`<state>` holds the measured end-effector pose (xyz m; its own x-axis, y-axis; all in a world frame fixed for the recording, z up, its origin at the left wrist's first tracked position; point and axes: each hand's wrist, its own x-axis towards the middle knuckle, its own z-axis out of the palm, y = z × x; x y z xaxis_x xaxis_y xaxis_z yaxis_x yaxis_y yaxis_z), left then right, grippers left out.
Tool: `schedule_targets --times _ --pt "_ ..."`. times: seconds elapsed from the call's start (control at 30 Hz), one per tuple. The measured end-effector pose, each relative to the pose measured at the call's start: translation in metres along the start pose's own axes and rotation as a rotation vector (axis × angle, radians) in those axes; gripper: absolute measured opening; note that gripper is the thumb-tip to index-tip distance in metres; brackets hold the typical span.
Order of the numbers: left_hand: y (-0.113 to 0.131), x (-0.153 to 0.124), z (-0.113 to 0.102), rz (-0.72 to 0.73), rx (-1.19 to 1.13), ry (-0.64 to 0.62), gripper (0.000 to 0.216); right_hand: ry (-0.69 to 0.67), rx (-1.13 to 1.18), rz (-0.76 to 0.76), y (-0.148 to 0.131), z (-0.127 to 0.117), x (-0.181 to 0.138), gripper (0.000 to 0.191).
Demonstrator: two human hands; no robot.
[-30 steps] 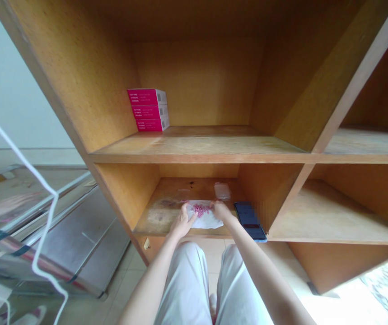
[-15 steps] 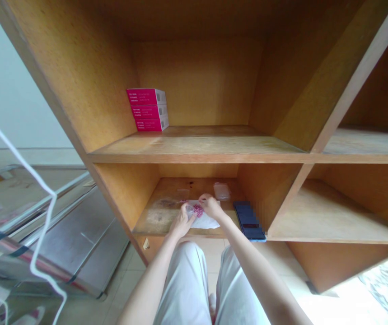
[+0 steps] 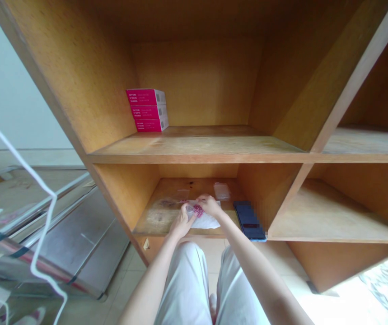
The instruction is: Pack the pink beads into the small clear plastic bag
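Observation:
My left hand [image 3: 181, 221] is closed around a small clear plastic container [image 3: 189, 210], held low over the lower shelf. A cluster of small pink-purple beads [image 3: 198, 211] lies just right of it on a white sheet [image 3: 208, 222]. My right hand [image 3: 208, 205] is bent over the far side of the beads, its fingers pinched together. Whatever sits between those fingertips is too small to make out. A few more pink bits [image 3: 183, 201] show behind my left hand.
A clear plastic packet [image 3: 221, 191] lies at the back of the shelf [image 3: 149, 223], and a dark phone [image 3: 249, 221] at its right edge. Three stacked pink boxes [image 3: 148, 110] stand above. A metal-framed cart [image 3: 88, 243] and a white cable [image 3: 17, 158] are on the left.
My right hand has shifted slightly left and nearer the container. My left hand has stayed in place. At the far left, a white and pink item has come into clearer view on the cart.

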<state>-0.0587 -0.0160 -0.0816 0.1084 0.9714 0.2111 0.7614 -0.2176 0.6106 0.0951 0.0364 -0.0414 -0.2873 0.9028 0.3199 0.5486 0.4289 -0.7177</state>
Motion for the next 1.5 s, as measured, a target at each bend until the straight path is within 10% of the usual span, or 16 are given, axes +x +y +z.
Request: schedule_targets --times 0.77,1.07,1.33,1.5 --pt "-0.004 -0.001 0.002 0.001 -0.058 0.053 0.059 -0.073 -0.449 0.197 0.043 -0.01 -0.019 0.028" --pt "-0.005 0.002 0.004 0.012 -0.054 0.036 0.057 0.099 0.015 0.022 0.001 0.003 -0.006 0.01" --pt "-0.006 0.003 0.004 -0.013 -0.059 -0.009 0.058 -0.16 0.1 -0.077 -0.02 0.015 -0.003 0.038" --pt "-0.005 0.002 0.004 0.0 -0.042 0.028 0.057 0.033 0.1 -0.002 -0.007 0.002 -0.002 0.021"
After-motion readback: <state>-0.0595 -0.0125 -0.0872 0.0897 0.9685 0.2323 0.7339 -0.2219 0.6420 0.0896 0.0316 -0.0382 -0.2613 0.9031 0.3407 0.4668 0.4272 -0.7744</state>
